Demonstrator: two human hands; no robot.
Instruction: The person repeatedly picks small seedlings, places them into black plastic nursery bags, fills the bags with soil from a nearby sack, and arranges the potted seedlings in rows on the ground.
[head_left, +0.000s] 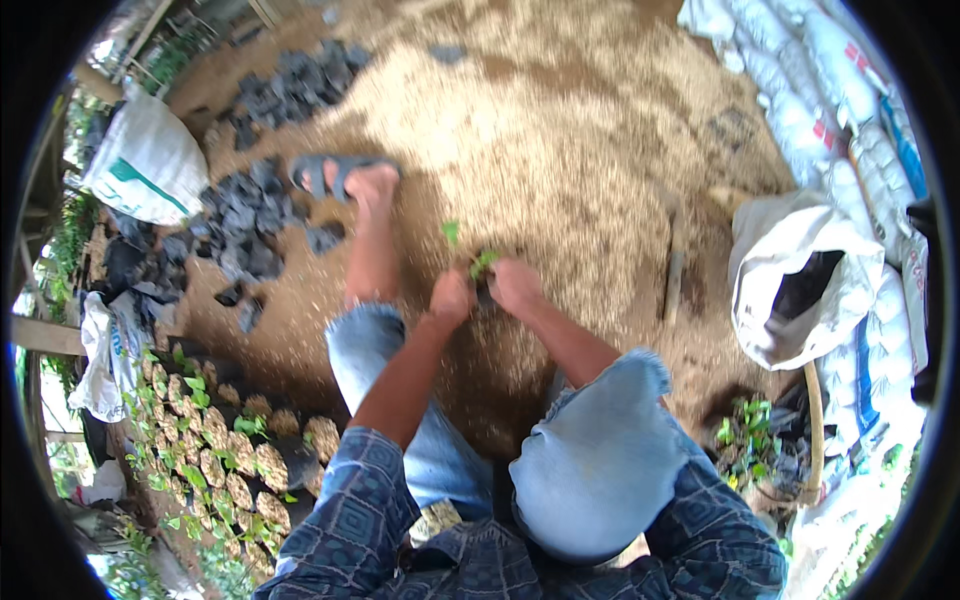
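Observation:
Low between my knees, my left hand (452, 296) and my right hand (516, 288) are close together, fingers curled in. A small leafy seedling (484, 263) is held between them, its green leaves showing above the fingertips. One more bright leaf (450, 231) stands just beyond my left hand; whether it belongs to the same plant I cannot tell. Under the leaves a bit of something dark (484, 295) shows in the gap, mostly covered by my hands. Motion blur hides the exact grip of the fingers.
Pale husks (525, 150) cover the ground ahead. Black filled bags lie in piles (244, 217) at left, near a white sack (150, 161). Potted seedlings (225, 450) stand in rows at lower left. At right are an open sack (772, 277), stacked sacks (832, 67) and a tool handle (673, 285).

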